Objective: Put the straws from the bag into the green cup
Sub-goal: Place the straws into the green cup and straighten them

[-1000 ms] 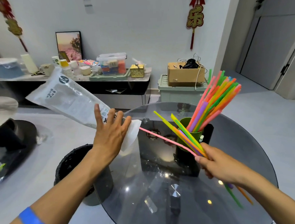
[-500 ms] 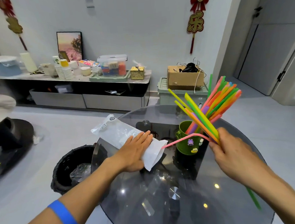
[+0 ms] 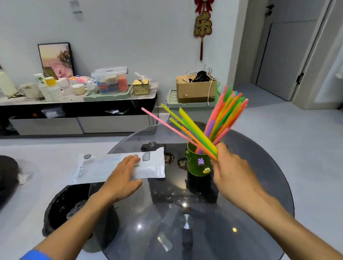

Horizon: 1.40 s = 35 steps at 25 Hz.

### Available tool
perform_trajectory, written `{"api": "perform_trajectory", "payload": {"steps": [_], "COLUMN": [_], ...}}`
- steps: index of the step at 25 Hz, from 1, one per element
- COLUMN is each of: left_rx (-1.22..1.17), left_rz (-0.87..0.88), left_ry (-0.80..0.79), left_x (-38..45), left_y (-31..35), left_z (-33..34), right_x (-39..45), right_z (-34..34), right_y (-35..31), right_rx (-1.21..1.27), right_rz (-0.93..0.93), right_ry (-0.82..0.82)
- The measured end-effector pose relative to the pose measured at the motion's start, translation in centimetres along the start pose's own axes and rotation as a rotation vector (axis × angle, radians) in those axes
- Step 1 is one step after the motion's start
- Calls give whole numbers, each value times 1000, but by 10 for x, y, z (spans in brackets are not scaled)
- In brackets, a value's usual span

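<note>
A green cup (image 3: 196, 164) with small cartoon charms stands on the round dark glass table (image 3: 247, 185). Several coloured straws (image 3: 228, 115) stand in it, fanned up to the right. My right hand (image 3: 230, 173) is just right of the cup, shut on a bunch of yellow, green, orange and pink straws (image 3: 188, 129) that slant up to the left above the cup's mouth. The clear plastic bag (image 3: 113, 167) lies flat across the table's left edge. My left hand (image 3: 123, 179) rests palm down on it, fingers spread.
A black bin (image 3: 68, 209) with a liner stands on the floor under the table's left edge. A low cabinet (image 3: 73, 112) with cups and boxes runs along the far wall. A cardboard box (image 3: 194, 87) sits on a green crate behind the table.
My left hand brought the bag down from the air and laid it flat on the table. My right hand swung its straws upright and moved them over the cup; the pink straw left the bag.
</note>
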<state>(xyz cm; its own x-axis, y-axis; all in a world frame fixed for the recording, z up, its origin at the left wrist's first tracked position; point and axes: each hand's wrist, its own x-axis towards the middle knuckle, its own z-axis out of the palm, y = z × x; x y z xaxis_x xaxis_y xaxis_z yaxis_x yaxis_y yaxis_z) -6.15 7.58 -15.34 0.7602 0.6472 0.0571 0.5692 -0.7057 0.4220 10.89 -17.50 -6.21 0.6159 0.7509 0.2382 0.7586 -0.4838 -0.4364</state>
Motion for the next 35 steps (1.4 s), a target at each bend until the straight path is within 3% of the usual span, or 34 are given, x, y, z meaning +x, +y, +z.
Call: {"api": "perform_trajectory", "payload": {"steps": [2, 3, 6, 8, 10, 11, 13, 15, 18, 20, 22, 25, 27, 30, 35], "left_rx": [68, 143, 153, 68, 172, 314, 580, 485, -28, -502, -904, -1023, -1058, -1145, -1090], "left_rz": [120, 150, 13, 266, 668, 752, 580, 282, 84, 26, 52, 155, 211, 222, 112], "left_ry": [-67, 15, 501, 710, 639, 511, 171, -14, 92, 155, 200, 247, 213, 164, 181], "left_x": [-3, 0, -4, -18, -37, -44, -52, -46, -33, -30, -35, -42, -45, -45, -44], "left_y": [8, 11, 37, 62, 99, 119, 147, 148, 124, 122, 134, 148, 158, 168, 169], "left_z": [3, 2, -44, -74, -79, -71, -48, -34, -31, -39, -50, -52, -49, -42, -16], "right_x": [0, 0, 2, 0, -1, -1, -1, -3, -15, -28, -36, -29, -21, -13, -11], "right_z": [11, 11, -3, -8, -12, -11, -1, 4, -6, -15, -16, -3, 2, 5, 11], "right_y": [6, 8, 15, 15, 5, -2, -9, -14, -30, -42, -52, -57, -56, -56, -54], "right_rx": [-72, -127, -285, -319, -339, -358, -495, -570, -428, -188, 161, 671, 908, 994, 983], "right_rz": [6, 20, 32, -50, -228, -338, -521, -564, -559, -641, -559, -194, -73, -105, -46], "right_ry": [-36, -37, -25, -53, -132, -158, -95, 138, 607, 772, 664, 307, 120, 63, 10]}}
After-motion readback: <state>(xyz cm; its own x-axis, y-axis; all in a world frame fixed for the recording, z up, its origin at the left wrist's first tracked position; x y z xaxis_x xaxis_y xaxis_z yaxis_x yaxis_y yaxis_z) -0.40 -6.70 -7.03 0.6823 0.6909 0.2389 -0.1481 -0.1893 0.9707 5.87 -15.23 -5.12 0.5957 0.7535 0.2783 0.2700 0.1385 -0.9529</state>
